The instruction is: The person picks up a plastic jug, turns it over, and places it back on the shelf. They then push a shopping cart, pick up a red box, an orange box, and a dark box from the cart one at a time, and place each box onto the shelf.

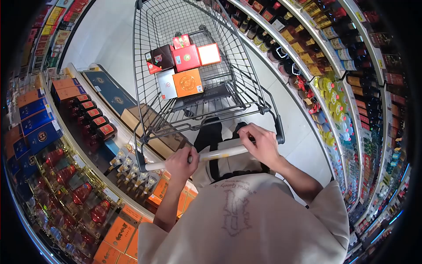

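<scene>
A metal wire shopping cart (pixel 264 107) stands in front of me, its pale handle (pixel 224 153) running across my waist. My left hand (pixel 181 163) is closed around the handle toward its left end. Nearer the right end, my right hand (pixel 262 145) also grips the bar, fingers curled over it. Inside the cart basket sit several gift-type boxes grouped together: an orange box (pixel 187 83), a silver-white box (pixel 166 85), a dark box (pixel 161 58), a red box (pixel 186 57), a red-edged box with a pale top (pixel 209 54) and a small red box (pixel 181 41).
Left of the cart, a low shelf holds dark bottles with red labels (pixel 107 131), blue boxes (pixel 44 137) and orange boxes (pixel 121 233). Curved shelves on the right carry many bottles, including yellow ones (pixel 330 94). Pale floor tiles (pixel 99 42) run between the shelves.
</scene>
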`<state>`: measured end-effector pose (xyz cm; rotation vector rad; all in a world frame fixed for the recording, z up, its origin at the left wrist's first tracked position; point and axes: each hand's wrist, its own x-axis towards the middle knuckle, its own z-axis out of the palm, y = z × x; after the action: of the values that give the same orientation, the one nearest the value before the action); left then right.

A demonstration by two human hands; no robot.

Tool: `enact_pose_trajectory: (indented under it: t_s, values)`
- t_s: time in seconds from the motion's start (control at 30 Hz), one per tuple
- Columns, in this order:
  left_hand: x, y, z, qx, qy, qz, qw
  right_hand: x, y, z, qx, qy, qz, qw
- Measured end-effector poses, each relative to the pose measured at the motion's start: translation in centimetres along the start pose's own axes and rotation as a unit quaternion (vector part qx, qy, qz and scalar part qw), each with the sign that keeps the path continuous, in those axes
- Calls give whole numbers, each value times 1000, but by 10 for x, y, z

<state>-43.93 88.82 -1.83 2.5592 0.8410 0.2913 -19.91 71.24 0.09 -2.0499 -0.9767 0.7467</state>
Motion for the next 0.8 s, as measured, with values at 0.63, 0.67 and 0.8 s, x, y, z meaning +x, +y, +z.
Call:
enact_pose_trajectory:
  t_s: [0.63,0.67,0.8]
  values:
    - [131,-67,-13,4,102,-8,995,188,-16,9,237,64,22,969]
    - [139,-71,-13,6,109,-10,994,198,-20,11,185,67,20,980]
    - [169,-87,-18,16,128,-13,992,240,-28,13,156,56,5,986]
